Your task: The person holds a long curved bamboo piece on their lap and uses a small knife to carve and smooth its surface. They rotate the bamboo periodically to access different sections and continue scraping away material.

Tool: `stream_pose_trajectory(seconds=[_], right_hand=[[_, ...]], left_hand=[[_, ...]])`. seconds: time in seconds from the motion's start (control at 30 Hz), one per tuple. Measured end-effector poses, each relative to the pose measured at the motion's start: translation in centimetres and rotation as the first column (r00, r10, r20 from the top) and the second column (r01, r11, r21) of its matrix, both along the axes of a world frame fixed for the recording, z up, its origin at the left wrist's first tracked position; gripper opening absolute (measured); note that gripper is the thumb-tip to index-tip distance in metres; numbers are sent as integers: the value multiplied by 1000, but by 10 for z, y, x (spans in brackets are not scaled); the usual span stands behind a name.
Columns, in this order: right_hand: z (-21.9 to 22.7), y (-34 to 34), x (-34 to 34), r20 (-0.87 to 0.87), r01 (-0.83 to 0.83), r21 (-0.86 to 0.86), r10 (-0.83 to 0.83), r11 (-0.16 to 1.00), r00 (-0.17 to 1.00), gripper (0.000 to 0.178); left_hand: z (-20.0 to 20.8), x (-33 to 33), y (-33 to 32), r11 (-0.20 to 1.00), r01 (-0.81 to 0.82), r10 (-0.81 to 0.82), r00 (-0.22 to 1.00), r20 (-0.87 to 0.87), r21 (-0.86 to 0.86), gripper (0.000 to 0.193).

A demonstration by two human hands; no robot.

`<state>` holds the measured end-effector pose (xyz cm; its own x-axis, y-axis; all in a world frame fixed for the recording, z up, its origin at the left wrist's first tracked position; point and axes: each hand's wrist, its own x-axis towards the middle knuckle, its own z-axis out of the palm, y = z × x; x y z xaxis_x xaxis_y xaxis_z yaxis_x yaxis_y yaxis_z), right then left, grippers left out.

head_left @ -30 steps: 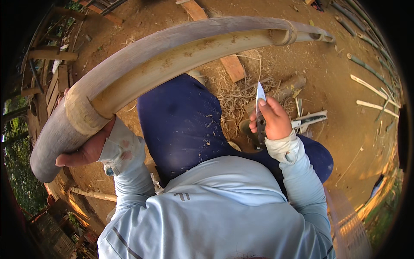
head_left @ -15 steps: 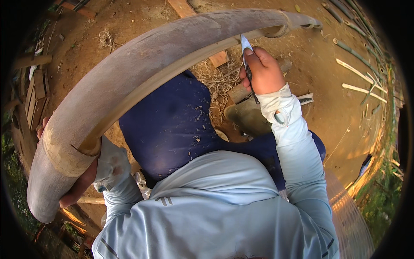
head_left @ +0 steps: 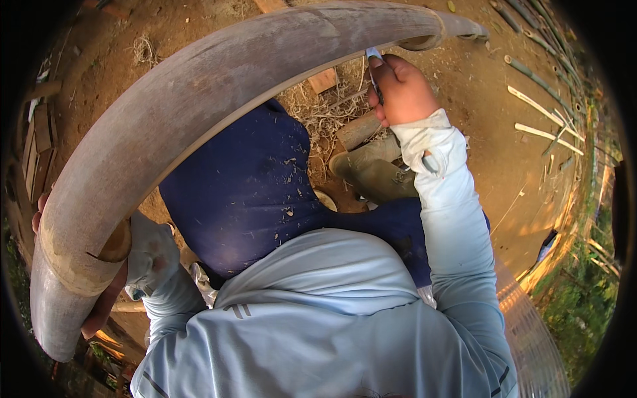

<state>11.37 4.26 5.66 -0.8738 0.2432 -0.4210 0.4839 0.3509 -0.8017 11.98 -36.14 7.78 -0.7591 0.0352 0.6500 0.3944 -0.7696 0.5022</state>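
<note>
A thick, grey-brown bamboo pole arches across the view from lower left to upper right, with an opening cut along its near side between two nodes. My left hand is wrapped round its lower left end beside a node; the pole hides most of the fingers. In my right hand is a knife, gripped with the thumb along the blade. The blade's tip meets the near edge of the opening, close to the right-hand node. The knife's handle is mostly hidden by the fingers.
Curled shavings lie on the dirt ground beyond my knees. A boot and a short log are near them. Bamboo poles and pale split strips lie at the right. Wooden boards stand at the left.
The pole has shifted left and rolled, so its opening shows less. My left hand moved with it, down and left. The knife hand rose slightly, its blade now partly hidden.
</note>
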Motion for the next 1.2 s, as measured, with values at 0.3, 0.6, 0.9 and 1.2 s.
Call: stream_pose_trajectory(seconds=[0.3, 0.6, 0.9, 1.2], right_hand=[[3, -17, 9, -92, -91, 100, 101, 991, 991, 31], [7, -44, 27, -105, -124, 84, 133, 989, 986, 26], [14, -58, 34, -101, -186, 56, 190, 981, 976, 29], [25, -74, 36, -55, -217, 89, 223, 972, 973, 27]], left_hand=[[-1, 9, -6, 997, -79, 77, 996, 50, 26, 129], [-11, -3, -6, 997, -62, 60, 997, 49, 54, 124], [-14, 6, -8, 996, -77, 73, 994, 84, 46, 120], [-14, 14, -14, 996, -81, 77, 992, 101, 43, 115]])
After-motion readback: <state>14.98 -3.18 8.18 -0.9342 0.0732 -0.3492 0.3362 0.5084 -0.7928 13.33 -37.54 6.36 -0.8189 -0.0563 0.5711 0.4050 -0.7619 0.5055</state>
